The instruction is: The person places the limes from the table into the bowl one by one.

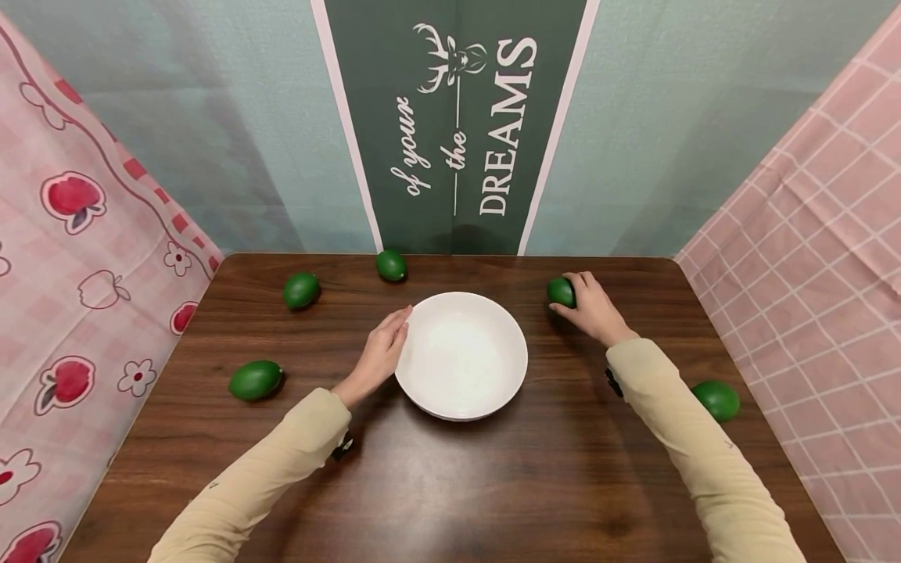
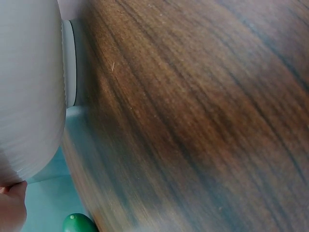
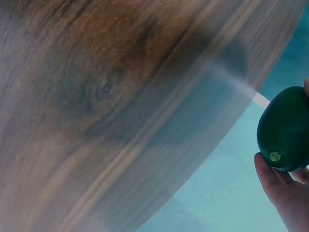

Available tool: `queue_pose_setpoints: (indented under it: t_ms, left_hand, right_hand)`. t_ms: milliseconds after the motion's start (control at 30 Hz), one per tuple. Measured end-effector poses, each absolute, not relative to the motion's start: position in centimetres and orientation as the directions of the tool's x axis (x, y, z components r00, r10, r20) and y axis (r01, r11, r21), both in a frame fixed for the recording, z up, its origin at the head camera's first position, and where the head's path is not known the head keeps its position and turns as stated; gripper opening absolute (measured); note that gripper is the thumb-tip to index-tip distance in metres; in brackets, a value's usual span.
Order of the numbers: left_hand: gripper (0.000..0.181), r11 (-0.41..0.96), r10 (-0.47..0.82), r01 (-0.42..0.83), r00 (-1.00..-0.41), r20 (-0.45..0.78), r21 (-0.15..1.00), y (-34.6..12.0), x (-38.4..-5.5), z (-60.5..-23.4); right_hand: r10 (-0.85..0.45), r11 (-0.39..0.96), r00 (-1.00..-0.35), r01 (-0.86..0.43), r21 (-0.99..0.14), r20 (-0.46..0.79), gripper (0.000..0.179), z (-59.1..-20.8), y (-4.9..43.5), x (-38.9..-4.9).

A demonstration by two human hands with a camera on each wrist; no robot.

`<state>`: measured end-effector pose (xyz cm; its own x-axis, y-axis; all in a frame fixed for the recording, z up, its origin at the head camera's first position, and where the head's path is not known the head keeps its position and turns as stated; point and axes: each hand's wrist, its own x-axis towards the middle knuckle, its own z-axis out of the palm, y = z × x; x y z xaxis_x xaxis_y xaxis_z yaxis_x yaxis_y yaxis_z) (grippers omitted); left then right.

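Observation:
A round white bowl (image 1: 461, 356) stands in the middle of the wooden table. Against its left side rests my left hand (image 1: 380, 349), fingers fairly straight along the outer wall; the left wrist view shows the fingertips (image 2: 14, 198) at the bowl's edge. To the right of the bowl and farther back, my right hand (image 1: 590, 309) holds a smooth, dark green oval fruit (image 1: 561, 292) between thumb and fingers. In the right wrist view the pale stem spot of this green fruit (image 3: 285, 130) shows, and the hand partly covers its far side.
More green oval fruits lie around: one at the back (image 1: 391, 266), one at back left (image 1: 301, 290), another at left (image 1: 256, 380), and one at right (image 1: 715, 400), partly behind my right sleeve. Fabric walls (image 1: 633, 117) border the table's back and sides.

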<state>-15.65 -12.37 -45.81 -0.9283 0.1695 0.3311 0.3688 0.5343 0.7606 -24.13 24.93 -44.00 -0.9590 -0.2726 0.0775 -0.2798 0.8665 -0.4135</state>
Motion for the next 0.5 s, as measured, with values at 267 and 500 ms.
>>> queue_pose_setpoints:
  t_ms: [267,500]
  left_hand:
    - [0.035,0.533,0.168,0.367,-0.929,0.329,0.762,-12.4,-15.6,-45.8]
    - [0.035,0.534,0.168,0.377,-0.924,0.342,0.757,-12.4,-15.6,-45.9]
  right_hand:
    - [-0.313,0.856,-0.943,-0.333,-0.396,0.116,0.064,-43.3,24.0,-23.6]
    - [-0.347,0.838,-0.924,-0.383,-0.389,0.161,0.064,-43.0,23.5,-23.3]
